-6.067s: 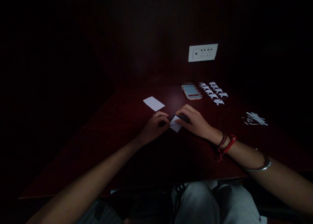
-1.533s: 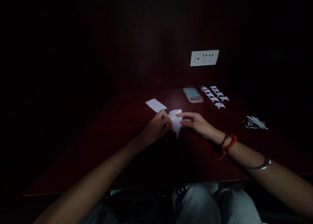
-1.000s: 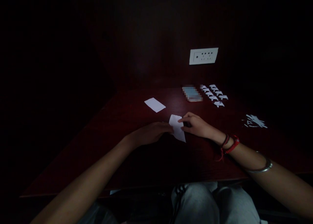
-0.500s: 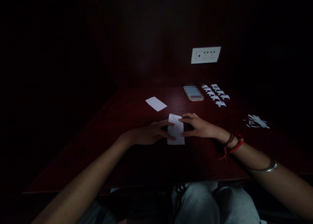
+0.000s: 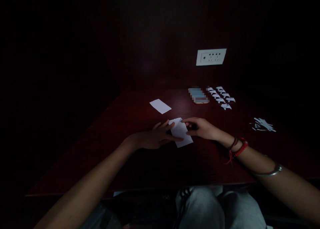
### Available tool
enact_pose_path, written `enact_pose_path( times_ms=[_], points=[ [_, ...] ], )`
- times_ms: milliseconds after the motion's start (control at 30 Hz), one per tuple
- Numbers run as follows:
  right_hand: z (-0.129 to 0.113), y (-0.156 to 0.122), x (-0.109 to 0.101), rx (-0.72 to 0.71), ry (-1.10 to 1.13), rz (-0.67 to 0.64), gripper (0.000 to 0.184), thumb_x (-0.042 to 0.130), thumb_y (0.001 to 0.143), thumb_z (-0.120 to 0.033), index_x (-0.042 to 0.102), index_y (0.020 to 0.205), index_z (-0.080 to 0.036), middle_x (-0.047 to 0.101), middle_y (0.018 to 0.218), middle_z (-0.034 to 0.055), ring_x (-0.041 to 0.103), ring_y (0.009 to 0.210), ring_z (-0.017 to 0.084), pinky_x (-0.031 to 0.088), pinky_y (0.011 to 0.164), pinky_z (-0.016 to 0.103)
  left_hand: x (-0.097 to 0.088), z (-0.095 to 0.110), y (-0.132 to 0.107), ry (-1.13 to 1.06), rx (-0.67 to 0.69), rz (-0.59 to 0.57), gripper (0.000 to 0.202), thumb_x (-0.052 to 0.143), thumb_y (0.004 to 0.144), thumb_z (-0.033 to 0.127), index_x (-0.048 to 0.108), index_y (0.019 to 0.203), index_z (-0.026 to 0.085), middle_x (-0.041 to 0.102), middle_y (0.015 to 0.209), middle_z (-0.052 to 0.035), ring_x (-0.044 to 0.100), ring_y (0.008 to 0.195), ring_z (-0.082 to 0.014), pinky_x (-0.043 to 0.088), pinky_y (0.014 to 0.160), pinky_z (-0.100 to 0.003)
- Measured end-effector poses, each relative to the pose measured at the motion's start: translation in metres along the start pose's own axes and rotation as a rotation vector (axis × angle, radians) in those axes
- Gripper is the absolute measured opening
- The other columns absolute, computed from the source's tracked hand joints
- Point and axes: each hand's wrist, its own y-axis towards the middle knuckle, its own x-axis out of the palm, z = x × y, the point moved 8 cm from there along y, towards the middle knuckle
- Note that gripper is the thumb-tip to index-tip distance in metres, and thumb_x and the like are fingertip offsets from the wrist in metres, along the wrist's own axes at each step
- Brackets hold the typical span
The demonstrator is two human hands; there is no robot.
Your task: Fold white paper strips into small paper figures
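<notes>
My left hand (image 5: 155, 138) spread on white paper (image 5: 181, 131) from 9 o'clock; my right hand (image 5: 203, 128), fingers parted, at 3 o'clock edge.

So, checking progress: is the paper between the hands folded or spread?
Spread: the paper shows a broad, faintly creased rectangle.

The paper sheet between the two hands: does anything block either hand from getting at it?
Nothing visible does: the left hand has fingers over the paper sheet, and the right hand has fingertips at its right edge. The other sheet lies farther back, out of the way.
</notes>
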Motion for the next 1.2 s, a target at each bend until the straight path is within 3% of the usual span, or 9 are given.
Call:
enact_pose_path(
  times_ms=[133, 267, 433, 600, 733, 800, 900, 1067, 1200],
  points=[
    [0.008, 0.001, 0.004, 0.05, 0.145, -0.007, 0.045, 0.06, 0.061, -0.011, 0.053, 0.105, -0.019, 0.057, 0.082, 0.0015, 0.051, 0.072, 0.011, 0.044, 0.067, 0.027, -0.002, 0.0, 0.003, -0.011, 0.032, 0.067, 0.043, 0.042, 0.082, 0.017, 0.036, 0.119, 0.039, 0.012, 0.138, 0.0018, 0.012, 0.125, -0.0249, 0.018, 0.097, -0.049],
    [0.006, 0.001, -0.003, 0.014, 0.031, 0.075, 0.044, 0.059, 0.062, -0.01, 0.055, 0.105, -0.019, 0.057, 0.084, 0.0024, 0.051, 0.073, 0.012, 0.043, 0.069, 0.027, -0.005, -0.004, 0.01, 0.0, 0.027, 0.227, 0.034, 0.042, 0.083, 0.019, 0.047, 0.112, 0.036, 0.017, 0.136, 0.0012, 0.019, 0.123, -0.0235, 0.023, 0.097, -0.043],
    [-0.006, 0.0, -0.004, -0.07, -0.132, 0.113, 0.036, 0.055, 0.066, -0.009, 0.06, 0.1, -0.02, 0.056, 0.08, 0.0032, 0.051, 0.072, 0.013, 0.041, 0.068, 0.027, -0.012, -0.02, 0.013, 0.025, -0.167, 0.454, 0.024, 0.045, 0.081, 0.029, 0.056, 0.101, 0.036, 0.029, 0.12, -0.0025, 0.031, 0.112, -0.0233, 0.029, 0.091, -0.044],
    [-0.007, 0.002, -0.002, -0.091, -0.139, 0.104, 0.036, 0.055, 0.066, -0.01, 0.06, 0.1, -0.02, 0.056, 0.08, 0.0038, 0.051, 0.072, 0.013, 0.041, 0.068, 0.027, -0.014, -0.032, 0.011, -0.008, -0.279, 0.524, 0.024, 0.047, 0.079, 0.028, 0.056, 0.101, 0.033, 0.032, 0.117, -0.004, 0.03, 0.111, -0.0238, 0.032, 0.088, -0.044],
    [-0.001, 0.005, 0.0, -0.029, -0.033, 0.072, 0.033, 0.057, 0.065, -0.013, 0.061, 0.097, -0.018, 0.055, 0.078, 0.0032, 0.05, 0.07, 0.012, 0.041, 0.067, 0.027, -0.012, -0.044, 0.011, -0.045, -0.395, 0.505, 0.025, 0.039, 0.083, 0.032, 0.055, 0.102, 0.03, 0.045, 0.112, -0.0032, 0.039, 0.106, -0.0225, 0.028, 0.088, -0.05],
    [0.005, 0.008, 0.002, 0.03, 0.056, 0.052, 0.031, 0.056, 0.067, -0.015, 0.061, 0.097, -0.016, 0.055, 0.077, 0.0028, 0.049, 0.067, 0.011, 0.042, 0.065, 0.026, -0.013, -0.044, 0.014, -0.066, -0.382, 0.508, 0.023, 0.041, 0.082, 0.031, 0.056, 0.099, 0.028, 0.052, 0.106, -0.002, 0.045, 0.101, -0.0208, 0.027, 0.088, -0.05],
    [0.011, 0.009, 0.004, 0.089, 0.085, 0.065, 0.03, 0.055, 0.069, -0.018, 0.06, 0.098, -0.015, 0.056, 0.077, 0.0032, 0.048, 0.065, 0.01, 0.041, 0.062, 0.025, -0.019, -0.038, 0.017, -0.115, -0.301, 0.585, 0.022, 0.051, 0.076, 0.024, 0.057, 0.096, 0.025, 0.055, 0.102, -0.0013, 0.049, 0.096, -0.0179, 0.034, 0.086, -0.042],
    [0.006, 0.008, -0.005, 0.015, -0.128, 0.204, 0.027, 0.058, 0.067, -0.019, 0.063, 0.094, -0.019, 0.054, 0.081, 0.0043, 0.048, 0.068, 0.012, 0.04, 0.065, 0.027, -0.025, -0.033, 0.018, -0.217, -0.209, 0.701, 0.028, 0.059, 0.066, 0.016, 0.057, 0.094, 0.022, 0.058, 0.095, -0.0007, 0.054, 0.084, -0.0135, 0.043, 0.077, -0.03],
    [0.003, 0.008, -0.01, 0.003, -0.079, 0.245, 0.027, 0.057, 0.067, -0.016, 0.062, 0.093, -0.018, 0.056, 0.087, 0.0049, 0.049, 0.068, 0.011, 0.041, 0.065, 0.026, -0.021, -0.039, 0.019, -0.328, -0.226, 0.692, 0.028, 0.06, 0.065, 0.015, 0.056, 0.093, 0.02, 0.058, 0.094, -0.0016, 0.057, 0.078, -0.0121, 0.046, 0.071, -0.026]
  ],
)
